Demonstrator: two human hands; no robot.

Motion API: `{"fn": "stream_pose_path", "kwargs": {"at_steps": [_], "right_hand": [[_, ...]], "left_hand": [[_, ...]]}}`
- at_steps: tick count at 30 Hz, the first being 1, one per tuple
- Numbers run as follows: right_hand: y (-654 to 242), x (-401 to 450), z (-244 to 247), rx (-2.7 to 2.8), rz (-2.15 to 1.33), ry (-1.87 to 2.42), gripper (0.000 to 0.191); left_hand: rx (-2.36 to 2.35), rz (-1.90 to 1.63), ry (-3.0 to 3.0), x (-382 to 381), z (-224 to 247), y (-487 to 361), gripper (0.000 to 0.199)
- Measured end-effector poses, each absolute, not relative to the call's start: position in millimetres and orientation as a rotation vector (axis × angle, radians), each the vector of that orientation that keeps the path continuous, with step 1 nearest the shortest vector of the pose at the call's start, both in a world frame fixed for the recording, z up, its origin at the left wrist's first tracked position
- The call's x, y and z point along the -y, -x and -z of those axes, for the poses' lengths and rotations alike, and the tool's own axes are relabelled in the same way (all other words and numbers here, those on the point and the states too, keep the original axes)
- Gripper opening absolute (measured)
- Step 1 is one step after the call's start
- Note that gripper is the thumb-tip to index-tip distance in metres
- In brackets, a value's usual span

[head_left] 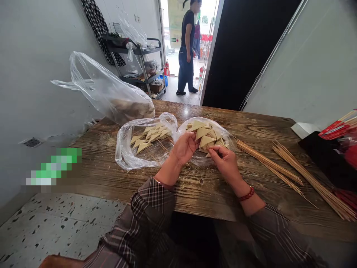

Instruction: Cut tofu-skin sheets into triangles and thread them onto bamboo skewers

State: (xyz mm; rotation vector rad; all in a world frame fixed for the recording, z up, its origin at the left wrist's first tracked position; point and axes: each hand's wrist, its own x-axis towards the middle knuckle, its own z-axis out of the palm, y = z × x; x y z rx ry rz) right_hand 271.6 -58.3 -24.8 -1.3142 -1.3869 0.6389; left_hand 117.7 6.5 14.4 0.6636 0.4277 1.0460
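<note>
My left hand (184,148) holds a cluster of flat tan triangular pieces (205,140), which look like sliced tofu, with its fingers behind them. Just to the right, my right hand (225,160) has thumb and forefinger pinched at the lower edge of these pieces; what lies between the fingertips is too small to make out. Under and behind both hands an open clear plastic bag (227,136) holds more triangles. On the left, a second clear bag (120,149) carries rows of triangles (152,134) with thin wooden skewers (153,155) sticking out toward me.
Two bundles of bare wooden skewers (270,163) lie on the dark wooden table (108,178) to the right. A large filled plastic bag (131,106) stands back left. A black box (318,149) with red packets sits far right. Beyond are a shelf cart (136,50) and a person (187,48) in the doorway.
</note>
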Motion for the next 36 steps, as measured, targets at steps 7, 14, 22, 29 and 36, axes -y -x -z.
{"fn": "stream_pose_path", "kwargs": {"at_steps": [7, 14, 22, 29, 36], "right_hand": [[-271.3, 59.1, 27.5, 1.412, -0.661, 1.324, 0.024], [-271.4, 58.6, 30.1, 1.397, -0.690, 1.335, 0.025], [-272.7, 58.5, 31.3, 1.380, -0.676, 1.335, 0.024], [-272.4, 60.3, 28.1, 1.411, -0.638, 1.331, 0.024], [-267.5, 61.6, 25.1, 1.498, -0.639, 1.337, 0.025]], "left_hand": [[-0.403, -0.999, -0.749, 0.3, -3.2, -128.2, 0.026], [-0.440, -0.983, -0.690, 1.6, 2.8, -131.8, 0.020], [-0.454, -0.928, -0.656, 7.4, 3.3, -133.7, 0.027], [-0.511, -1.010, -0.693, -2.4, -0.1, -126.2, 0.025], [-0.551, -1.081, -0.649, -4.4, -5.5, -123.7, 0.016]]}}
